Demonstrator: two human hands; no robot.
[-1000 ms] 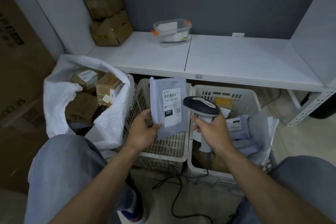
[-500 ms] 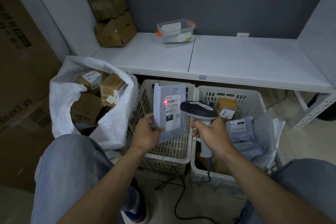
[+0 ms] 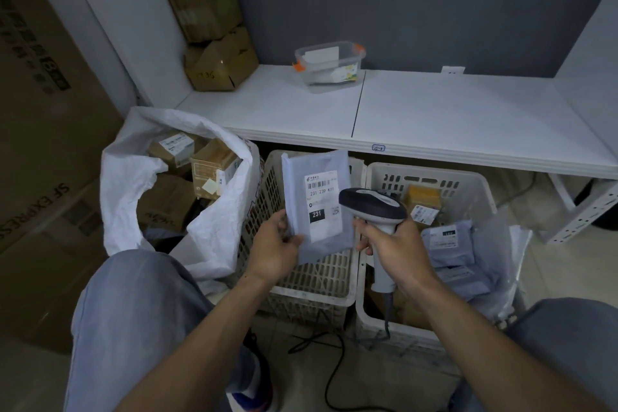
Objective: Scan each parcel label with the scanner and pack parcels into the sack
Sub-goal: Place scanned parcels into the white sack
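Observation:
My left hand [image 3: 275, 244] grips the lower left edge of a grey mailer parcel [image 3: 302, 177], held upright with its white label [image 3: 322, 204] reading 231 facing me. My right hand [image 3: 396, 249] holds the handle of a corded scanner [image 3: 373, 202], whose dark head points at the label from the right. A white woven sack [image 3: 214, 234] stands open at the left with several brown boxes inside. Several more grey mailers [image 3: 448, 244] and a yellow parcel [image 3: 423, 197] lie in the right basket [image 3: 475, 184].
A second white basket [image 3: 321, 281] stands under the held parcel. Above is a white shelf [image 3: 434, 117] with a clear lidded tub [image 3: 329, 62] and stacked brown boxes [image 3: 214, 30]. Large cartons [image 3: 40, 130] fill the left. My knees frame the bottom; the scanner cable [image 3: 331, 365] trails on the floor.
The red scan dot seen on the label half a second ago is gone. The parcel's face has turned back toward me and both hands stay in roughly the same place.

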